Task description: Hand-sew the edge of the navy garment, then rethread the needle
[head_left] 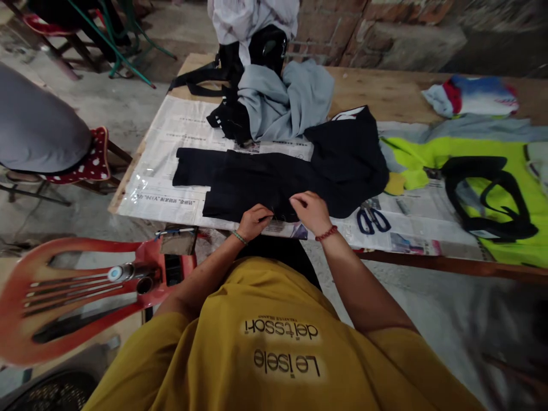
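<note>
A dark navy garment (265, 177) with long legs or sleeves lies spread on the newspaper-covered table. My left hand (256, 221) is at its near edge, thumb and fingers pinched together. To the right, my right hand (311, 211) rests over the same edge, its fingers also closed in a pinch. What sits between the fingertips of either hand is too small to make out. A faint thin line, perhaps thread, shows on the cloth between the hands. Dark-handled scissors (373, 220) lie on the newspaper right of my right hand.
Behind the garment is a grey cloth heap (291, 100) beside a black bag (268, 48). Neon-yellow clothing (449, 145) bearing a black strap-like loop (460, 197) lies right. A red plastic chair (85, 245) holding a bottle stands left. Another person sits on a stool farther left.
</note>
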Available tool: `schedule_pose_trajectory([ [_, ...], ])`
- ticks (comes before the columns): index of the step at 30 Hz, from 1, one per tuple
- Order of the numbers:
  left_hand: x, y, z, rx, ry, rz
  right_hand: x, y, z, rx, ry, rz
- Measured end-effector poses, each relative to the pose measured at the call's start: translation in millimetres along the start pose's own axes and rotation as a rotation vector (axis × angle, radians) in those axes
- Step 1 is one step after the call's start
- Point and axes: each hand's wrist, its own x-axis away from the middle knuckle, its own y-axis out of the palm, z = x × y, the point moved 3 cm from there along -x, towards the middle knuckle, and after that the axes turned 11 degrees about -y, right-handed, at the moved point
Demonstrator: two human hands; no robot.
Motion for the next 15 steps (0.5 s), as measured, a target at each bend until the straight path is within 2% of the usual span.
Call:
schedule_pose_trajectory([
  [3, 0.3, -1.3, -0.6, -0.031, -0.009, 0.029, -16.5, 30.3, 5.6, -0.123, 0.096, -0.331],
  [5, 0.1, -1.0, -1.6, -0.047, -0.011, 0.032, -18.9, 45.9, 7.9, -0.210, 0.134, -0.441],
  [8, -0.1, 0.5, -2.9, -0.049, -0.004, 0.023, -15.0, 54.5, 12.5, -0.324, 0.168, -0.423],
  [15, -0.6, 2.2, -3.9, -0.038, 0.031, 0.058, -4.9, 51.8, 21.9, -0.467, 0.226, -0.326],
])
